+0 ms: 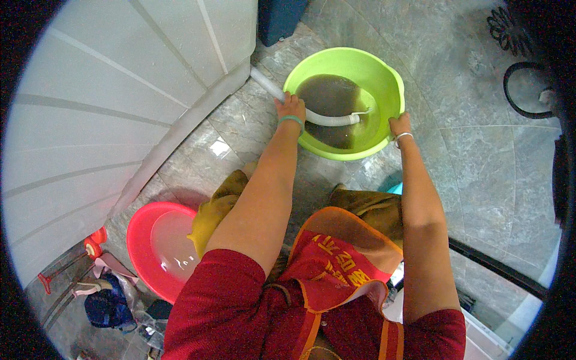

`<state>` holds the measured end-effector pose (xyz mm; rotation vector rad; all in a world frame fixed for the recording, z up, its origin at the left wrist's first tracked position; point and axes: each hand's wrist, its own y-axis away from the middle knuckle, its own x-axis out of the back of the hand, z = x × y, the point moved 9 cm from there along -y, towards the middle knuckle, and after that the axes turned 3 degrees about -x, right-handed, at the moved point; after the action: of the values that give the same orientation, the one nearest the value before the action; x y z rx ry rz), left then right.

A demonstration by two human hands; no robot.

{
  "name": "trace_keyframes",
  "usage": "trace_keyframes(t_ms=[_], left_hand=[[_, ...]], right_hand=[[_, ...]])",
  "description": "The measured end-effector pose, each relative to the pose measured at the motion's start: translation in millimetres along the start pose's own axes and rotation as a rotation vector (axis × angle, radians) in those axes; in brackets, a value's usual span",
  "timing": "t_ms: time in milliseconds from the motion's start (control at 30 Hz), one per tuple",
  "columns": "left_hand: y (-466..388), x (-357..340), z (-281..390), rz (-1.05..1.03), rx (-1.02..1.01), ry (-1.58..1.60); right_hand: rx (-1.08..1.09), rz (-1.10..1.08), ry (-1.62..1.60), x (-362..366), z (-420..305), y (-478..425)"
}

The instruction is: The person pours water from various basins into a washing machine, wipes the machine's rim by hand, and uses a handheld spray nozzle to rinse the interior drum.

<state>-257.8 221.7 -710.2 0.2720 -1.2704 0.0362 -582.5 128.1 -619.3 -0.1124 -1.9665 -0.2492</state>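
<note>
A lime-green plastic basin (378,72) rests on the grey tiled floor, with dark, murky water (328,92) pooled towards its left side. Over its left rim runs a pale corrugated drain hose (330,120), whose end lies inside the basin above the water. My left hand (291,110) is closed around the hose at that rim; whether its hidden fingers also press the rim cannot be told. On the opposite side, my right hand (399,124) grips the basin's right rim. The hose's other end passes out of sight at the corner of a white ribbed panel (130,90).
A pink basin (139,243) of cloudy water stands beside my left leg. Behind it lie a dark blue bag (108,301) and a red-handled tool (93,247). A dark blue container (279,20) stands beyond the panel. At right are a black looped hose (507,90) and a dark floor track (495,266).
</note>
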Motion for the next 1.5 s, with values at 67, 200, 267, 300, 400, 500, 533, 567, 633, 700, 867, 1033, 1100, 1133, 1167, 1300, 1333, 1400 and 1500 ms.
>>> trace_keyframes(t_ms=[67, 200, 267, 300, 400, 500, 533, 567, 633, 700, 867, 1033, 1100, 1133, 1167, 1300, 1333, 1400, 1500], left_hand=[[0.3, 0.9, 1.4, -0.013, -0.009, -0.006], [0.0, 1.4, 2.4, -0.003, -0.009, 0.012], [-0.5, -0.8, 1.1, 0.005, -0.004, 0.015], [-0.6, -2.0, 0.2, 0.008, -0.001, 0.016], [-1.9, -2.2, -0.8, 0.051, -0.001, 0.009], [-2.2, -4.2, 0.7, 0.017, -0.015, -0.022], [-2.2, -3.2, 0.7, 0.021, -0.012, -0.017], [-2.9, -2.8, 0.9, 0.026, -0.009, -0.012], [-3.4, -3.4, 1.7, 0.026, -0.008, 0.002], [-3.1, -4.3, 1.1, 0.013, -0.007, 0.019], [-4.1, -6.2, -1.1, 0.005, 0.007, 0.012], [-3.5, -5.3, 0.0, 0.024, 0.002, 0.047], [-4.0, -5.1, -0.7, 0.026, -0.001, 0.047], [-4.1, -5.5, -1.3, 0.024, 0.004, 0.049], [-4.2, -5.1, -0.7, 0.022, 0.006, 0.051], [-4.4, -4.6, -0.2, 0.018, 0.010, 0.058], [-4.5, -4.9, -0.5, 0.016, 0.011, 0.053], [-4.5, -5.2, -0.5, 0.008, 0.011, 0.045], [-3.7, -3.5, 0.4, 0.017, 0.004, 0.040]], right_hand=[[-0.024, -0.030, -0.057, -3.2, 4.1, -1.5], [-0.058, -0.060, -0.104, -7.2, 10.5, -3.8], [-0.075, -0.071, -0.114, -7.4, 9.4, -1.9], [-0.084, -0.077, -0.118, -7.4, 7.7, -0.4], [-0.089, -0.076, -0.101, -8.5, 7.9, -1.6], [-0.093, -0.080, -0.110, -8.9, 9.5, -1.5], [-0.091, -0.077, -0.103, -9.7, 10.4, -2.5], [-0.088, -0.073, -0.096, -10.3, 12.5, -4.5], [-0.086, -0.062, -0.094, -11.0, 17.5, -7.8], [-0.081, -0.055, -0.104, -11.4, 16.6, -8.0], [-0.050, -0.055, -0.142, -10.8, 9.9, -6.1], [-0.071, -0.033, -0.123, -10.4, 17.7, -8.4], [-0.045, -0.031, -0.097, -8.7, 14.0, -6.6], [-0.040, -0.025, -0.085, -8.3, 12.5, -6.3], [-0.036, -0.018, -0.072, -7.4, 12.9, -6.7], [-0.027, -0.013, -0.071, -6.3, 13.2, -6.1], [-0.028, -0.014, -0.066, -6.4, 12.7, -6.0], [-0.033, -0.016, -0.055, -6.1, 12.4, -5.3], [-0.067, -0.043, -0.083, -9.2, 17.2, -5.5]])
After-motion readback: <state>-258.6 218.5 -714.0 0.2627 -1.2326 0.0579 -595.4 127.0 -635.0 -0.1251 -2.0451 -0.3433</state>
